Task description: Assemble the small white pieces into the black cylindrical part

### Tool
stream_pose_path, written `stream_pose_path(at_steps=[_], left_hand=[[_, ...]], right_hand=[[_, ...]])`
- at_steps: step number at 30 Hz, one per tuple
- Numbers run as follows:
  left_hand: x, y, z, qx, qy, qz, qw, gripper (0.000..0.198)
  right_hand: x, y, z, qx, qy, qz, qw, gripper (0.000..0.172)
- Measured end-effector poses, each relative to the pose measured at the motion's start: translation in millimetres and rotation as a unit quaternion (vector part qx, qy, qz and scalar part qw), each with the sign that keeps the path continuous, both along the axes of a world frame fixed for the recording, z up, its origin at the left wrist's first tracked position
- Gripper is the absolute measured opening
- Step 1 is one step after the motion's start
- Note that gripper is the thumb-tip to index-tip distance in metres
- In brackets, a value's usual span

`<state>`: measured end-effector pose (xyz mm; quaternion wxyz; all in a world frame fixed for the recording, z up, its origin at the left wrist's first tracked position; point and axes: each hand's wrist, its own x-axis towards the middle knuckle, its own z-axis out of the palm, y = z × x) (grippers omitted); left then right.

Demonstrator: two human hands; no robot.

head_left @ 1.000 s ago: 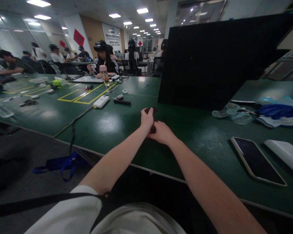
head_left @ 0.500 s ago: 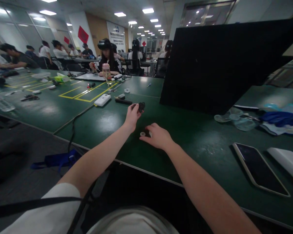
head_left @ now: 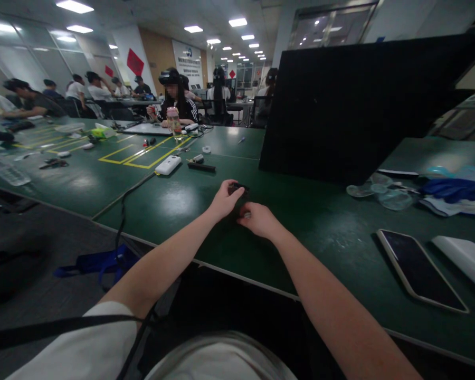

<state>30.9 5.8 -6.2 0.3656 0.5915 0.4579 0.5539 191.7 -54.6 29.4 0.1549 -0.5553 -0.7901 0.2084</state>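
Note:
My left hand (head_left: 223, 201) is closed around a small dark object (head_left: 238, 187), held just above the green table; its exact kind does not show. Close below and to the right, my right hand (head_left: 260, 219) has its fingers curled in a pinch. A small whitish round piece (head_left: 247, 215) shows between its thumb and fingers. Part of that piece is covered by the fingers. The two hands are close together, near the table's front edge.
A black panel (head_left: 332, 111) stands upright ahead on the right. A phone (head_left: 421, 269) and a white device (head_left: 465, 261) lie at right, behind them a clear-bladed fan (head_left: 391, 192). A white box with a cable (head_left: 168, 165) and a black bar (head_left: 201, 167) lie left. A person (head_left: 176, 103) sits opposite.
My left hand has come down and right with the dark object, toward my right hand. The fingers of my right hand have closed, and the whitish disc beside them no longer lies exposed on the table.

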Motion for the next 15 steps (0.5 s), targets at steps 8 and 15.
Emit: stream_pose_path(at_steps=[8, 15], left_hand=[[1, -2, -0.6, -0.029, 0.032, -0.046, 0.998, 0.051], [-3, 4, 0.6, -0.054, 0.027, -0.032, 0.998, 0.048]], right_hand=[[10, 1, 11.3, -0.001, -0.063, -0.011, 0.998, 0.016], [20, 9, 11.2, -0.033, -0.051, -0.081, 0.995, 0.025]])
